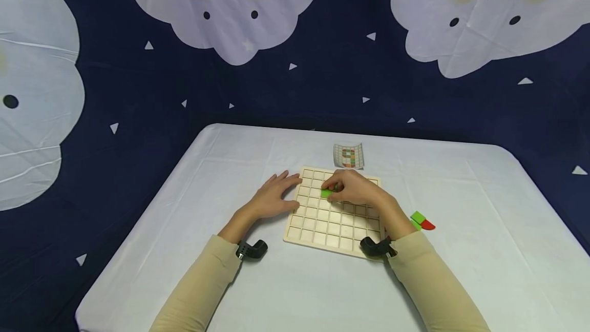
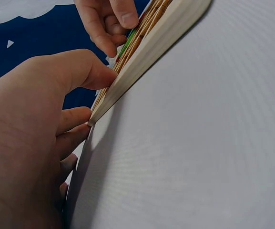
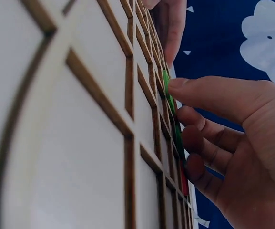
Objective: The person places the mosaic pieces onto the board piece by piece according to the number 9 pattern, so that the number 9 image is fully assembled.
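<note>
A wooden grid board (image 1: 313,227) lies on the table, divided into square cells by raised ridges. My left hand (image 1: 272,198) rests at its left edge, fingers spread and rather straight, with thumb and fingertips touching the rim. Over the upper middle of the board, my right hand (image 1: 355,188) has thumb and fingers curled about a green tile (image 1: 325,193) that lies at the cells. In the right wrist view the thumb touches this green tile (image 3: 168,86). Farther along the board there, a red piece (image 3: 183,180) shows beside the fingertips; the right hand hides part of the grid.
A small printed card (image 1: 348,157) with a coloured grid pattern lies behind the board. To the right of the right forearm, a green square tile (image 1: 418,217) and a red rounded piece (image 1: 427,225) sit on the white tablecloth (image 1: 484,250), with another green piece partly hidden.
</note>
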The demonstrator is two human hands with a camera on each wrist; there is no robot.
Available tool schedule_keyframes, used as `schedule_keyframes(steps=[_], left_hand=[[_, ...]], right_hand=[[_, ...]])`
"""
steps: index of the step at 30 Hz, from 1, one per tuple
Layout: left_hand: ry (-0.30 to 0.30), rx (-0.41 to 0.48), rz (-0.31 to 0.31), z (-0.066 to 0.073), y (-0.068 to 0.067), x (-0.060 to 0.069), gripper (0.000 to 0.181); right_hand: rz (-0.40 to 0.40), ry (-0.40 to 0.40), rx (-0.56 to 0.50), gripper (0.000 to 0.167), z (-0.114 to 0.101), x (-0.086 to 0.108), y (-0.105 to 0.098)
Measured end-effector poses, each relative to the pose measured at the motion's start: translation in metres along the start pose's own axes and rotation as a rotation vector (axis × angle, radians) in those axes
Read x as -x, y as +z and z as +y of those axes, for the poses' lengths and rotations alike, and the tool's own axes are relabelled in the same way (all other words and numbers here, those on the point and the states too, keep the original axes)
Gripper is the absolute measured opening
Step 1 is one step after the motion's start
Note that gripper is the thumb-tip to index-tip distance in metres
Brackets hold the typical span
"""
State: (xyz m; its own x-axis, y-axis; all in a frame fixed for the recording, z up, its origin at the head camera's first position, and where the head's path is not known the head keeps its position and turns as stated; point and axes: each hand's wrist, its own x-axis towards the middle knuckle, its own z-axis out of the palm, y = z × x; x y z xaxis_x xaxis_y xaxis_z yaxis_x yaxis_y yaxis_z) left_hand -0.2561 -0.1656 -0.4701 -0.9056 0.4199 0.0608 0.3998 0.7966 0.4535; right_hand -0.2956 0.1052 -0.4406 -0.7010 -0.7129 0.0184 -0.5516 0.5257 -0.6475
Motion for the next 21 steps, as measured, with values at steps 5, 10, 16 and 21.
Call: schedule_keyframes(steps=[5, 10, 16, 21], left_hand=[[0.005, 0.01, 0.009, 0.0, 0.0, 0.0, 0.069], [0.011, -0.005, 0.009, 0.0, 0.002, 0.0, 0.07], [0.006, 0.001, 0.006, 0.002, 0.001, 0.0, 0.07], [0.003, 0.007, 0.011, 0.003, 0.0, 0.001, 0.07]], right_hand=[[-0.007, -0.007, -0.006, 0.034, -0.002, 0.004, -0.002], [-0.01, 0.008, -0.056, 0.034, 0.002, 0.011, -0.003], [0.003, 0.033, -0.076, 0.032, 0.006, 0.02, -0.006], [0.034, 0.014, -0.088, 0.032, 0.009, 0.026, -0.01]])
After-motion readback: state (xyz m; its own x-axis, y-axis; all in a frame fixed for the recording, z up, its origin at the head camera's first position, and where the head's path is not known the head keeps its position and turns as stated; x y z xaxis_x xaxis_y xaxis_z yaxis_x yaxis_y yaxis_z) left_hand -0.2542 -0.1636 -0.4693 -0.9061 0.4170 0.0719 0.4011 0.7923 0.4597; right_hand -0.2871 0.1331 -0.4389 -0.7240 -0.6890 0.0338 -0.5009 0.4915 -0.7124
